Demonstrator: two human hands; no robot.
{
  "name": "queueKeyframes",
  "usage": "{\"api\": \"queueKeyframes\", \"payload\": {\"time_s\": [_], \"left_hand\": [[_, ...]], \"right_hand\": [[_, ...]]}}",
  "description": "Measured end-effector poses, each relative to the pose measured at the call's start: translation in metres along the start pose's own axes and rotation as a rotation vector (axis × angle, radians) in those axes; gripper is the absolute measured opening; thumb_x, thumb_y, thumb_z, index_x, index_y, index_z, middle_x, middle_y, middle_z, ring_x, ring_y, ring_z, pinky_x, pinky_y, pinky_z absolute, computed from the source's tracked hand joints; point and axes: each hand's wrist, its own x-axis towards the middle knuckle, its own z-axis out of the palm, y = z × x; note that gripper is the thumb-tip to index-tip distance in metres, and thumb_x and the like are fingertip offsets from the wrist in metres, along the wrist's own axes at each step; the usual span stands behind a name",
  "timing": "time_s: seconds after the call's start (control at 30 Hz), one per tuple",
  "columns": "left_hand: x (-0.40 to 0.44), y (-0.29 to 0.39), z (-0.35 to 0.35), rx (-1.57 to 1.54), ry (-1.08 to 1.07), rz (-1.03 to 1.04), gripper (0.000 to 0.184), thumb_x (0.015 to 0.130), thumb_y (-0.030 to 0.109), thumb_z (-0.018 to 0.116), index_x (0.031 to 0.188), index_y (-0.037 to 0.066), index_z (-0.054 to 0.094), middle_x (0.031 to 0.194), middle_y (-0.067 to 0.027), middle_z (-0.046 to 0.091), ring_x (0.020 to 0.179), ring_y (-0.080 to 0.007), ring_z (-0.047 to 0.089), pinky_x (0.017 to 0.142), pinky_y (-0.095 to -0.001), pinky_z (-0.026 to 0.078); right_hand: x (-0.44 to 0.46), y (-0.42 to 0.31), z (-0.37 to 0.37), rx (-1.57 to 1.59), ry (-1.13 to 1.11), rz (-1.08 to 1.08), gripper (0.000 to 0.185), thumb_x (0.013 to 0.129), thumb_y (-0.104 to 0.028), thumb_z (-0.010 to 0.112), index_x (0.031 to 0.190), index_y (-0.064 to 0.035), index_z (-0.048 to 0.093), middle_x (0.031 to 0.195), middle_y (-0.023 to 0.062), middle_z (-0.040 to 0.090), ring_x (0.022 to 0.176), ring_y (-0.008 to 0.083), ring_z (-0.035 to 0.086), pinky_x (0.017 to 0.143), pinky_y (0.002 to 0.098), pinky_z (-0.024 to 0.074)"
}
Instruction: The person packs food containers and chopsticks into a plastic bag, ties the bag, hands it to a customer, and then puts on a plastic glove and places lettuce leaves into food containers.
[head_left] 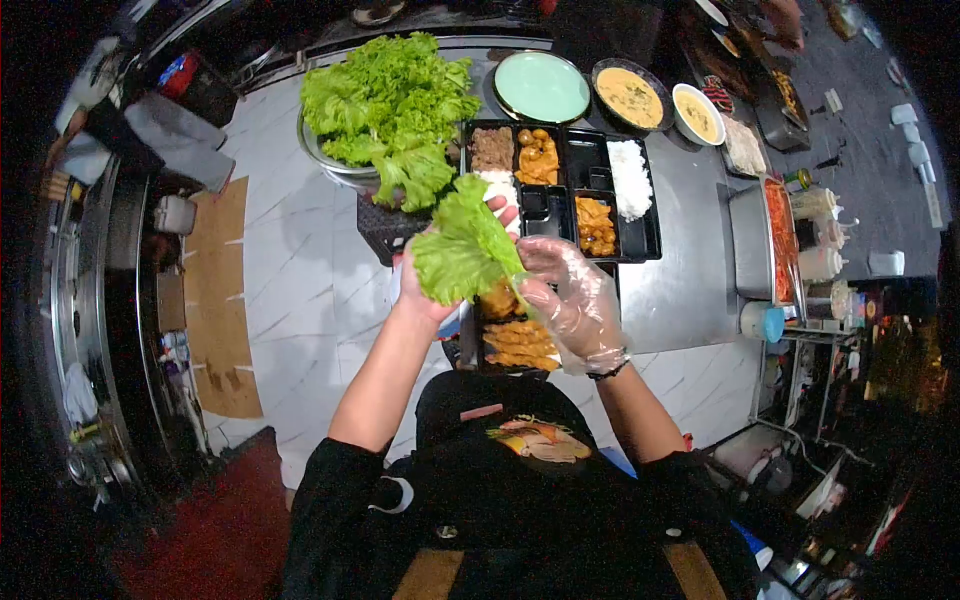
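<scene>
A green lettuce leaf [458,252] lies across my bare left hand [422,300], which supports it from behind; the leaf hides most of the palm. My right hand [575,305], in a clear plastic glove, pinches the leaf's stem end. Behind the hands sit black compartment trays [655,240] with white rice [630,180], minced brown meat [491,149] and orange-sauced pieces [596,226]. Nearer my body, partly under my hands, another tray holds sauced strips [520,345]. A heap of lettuce [390,110] overflows a metal bowl [345,175] at the upper left.
Past the trays stand a pale green plate [542,86], a dark bowl of yellow soup [630,98] and a white bowl [699,114] of similar soup. At the right are a metal pan of orange shreds [778,240] and squeeze bottles [822,264] beside the steel counter [690,290].
</scene>
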Motion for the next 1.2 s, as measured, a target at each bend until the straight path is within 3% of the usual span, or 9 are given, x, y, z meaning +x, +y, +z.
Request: {"api": "queueKeyframes", "payload": {"time_s": [0.2,0.27,0.33,0.47,0.53,0.6,0.77,1.0,1.2], "left_hand": [[-0.034,-0.061,0.006,0.257,0.251,0.063,0.035,0.093,0.024,0.037,0.120,0.002,0.046,0.122,-0.0141,0.049,0.113,-0.0256,0.047,0.092,-0.0417,0.042],[-0.042,-0.082,0.002,0.759,0.578,0.322,0.027,0.092,0.019,0.041,0.112,0.002,0.048,0.116,-0.0120,0.051,0.106,-0.0233,0.051,0.091,-0.0389,0.042],[-0.060,-0.104,-0.009,0.922,0.610,0.467,0.021,0.091,0.015,0.045,0.108,0.003,0.050,0.112,-0.0095,0.052,0.101,-0.0203,0.053,0.088,-0.0352,0.042],[-0.094,-0.132,0.000,1.080,0.555,0.345,0.023,0.090,0.018,0.047,0.109,0.005,0.051,0.112,-0.0080,0.055,0.104,-0.0167,0.052,0.086,-0.0300,0.041],[-0.099,-0.145,0.015,1.560,0.382,0.118,0.032,0.089,0.022,0.050,0.115,0.003,0.049,0.114,-0.0079,0.054,0.105,-0.0154,0.051,0.088,-0.0304,0.040],[-0.092,-0.176,0.023,1.637,0.211,-0.012,0.045,0.080,0.018,0.064,0.119,0.002,0.048,0.112,-0.0075,0.055,0.106,-0.0145,0.049,0.090,-0.0303,0.039],[-0.087,-0.224,0.010,1.412,0.161,-0.357,0.039,0.075,0.013,0.072,0.106,0.002,0.052,0.095,-0.0041,0.058,0.084,-0.0076,0.055,0.074,-0.0217,0.045],[-0.106,-0.266,-0.014,0.956,0.347,-0.244,0.034,0.074,0.003,0.070,0.102,0.003,0.051,0.097,-0.0040,0.059,0.089,-0.0096,0.055,0.080,-0.0250,0.044],[-0.115,-0.248,-0.039,1.310,0.491,-0.160,0.033,0.074,0.014,0.068,0.103,0.000,0.058,0.091,-0.0080,0.064,0.084,-0.0141,0.059,0.077,-0.0277,0.045]], "right_hand": [[-0.043,0.024,-0.037,-0.280,-0.047,0.125,0.022,0.075,-0.015,0.071,0.089,-0.0005,0.060,0.081,0.0078,0.063,0.077,0.0144,0.060,0.069,0.0302,0.0489],[-0.053,0.036,-0.062,-0.597,0.051,-0.257,0.020,0.073,-0.012,0.071,0.086,-0.0020,0.061,0.081,0.0082,0.062,0.077,0.0193,0.059,0.069,0.0323,0.0476],[-0.062,0.037,-0.091,-0.905,0.069,-0.656,0.020,0.064,-0.011,0.067,0.084,-0.0109,0.062,0.085,0.0032,0.058,0.085,0.0245,0.053,0.075,0.0379,0.0432],[-0.091,0.047,-0.146,-0.998,-0.162,-0.956,0.022,0.063,-0.013,0.065,0.085,-0.0157,0.062,0.088,0.0003,0.058,0.085,0.0212,0.055,0.073,0.0370,0.0442],[-0.106,0.047,-0.161,-0.987,-0.292,-1.053,0.023,0.061,-0.013,0.066,0.083,-0.0173,0.063,0.089,-0.0006,0.059,0.085,0.0196,0.057,0.072,0.0356,0.0452],[-0.116,0.050,-0.168,-0.968,-0.430,-1.214,0.027,0.062,-0.020,0.061,0.089,-0.0175,0.060,0.090,0.0007,0.059,0.090,0.0206,0.056,0.075,0.0356,0.0464],[-0.138,0.041,-0.182,-0.814,-0.506,-1.234,0.026,0.061,-0.016,0.064,0.087,-0.0172,0.061,0.094,0.0009,0.059,0.087,0.0201,0.058,0.073,0.0344,0.0480],[-0.158,0.062,-0.188,-0.741,-0.450,-1.063,0.035,0.059,-0.010,0.065,0.094,-0.0103,0.061,0.095,0.0049,0.060,0.085,0.0207,0.059,0.069,0.0351,0.0501],[-0.164,0.053,-0.156,-0.681,-0.345,-0.608,0.033,0.066,-0.009,0.066,0.099,-0.0036,0.062,0.094,0.0121,0.062,0.086,0.0287,0.060,0.075,0.0377,0.0490]]}}
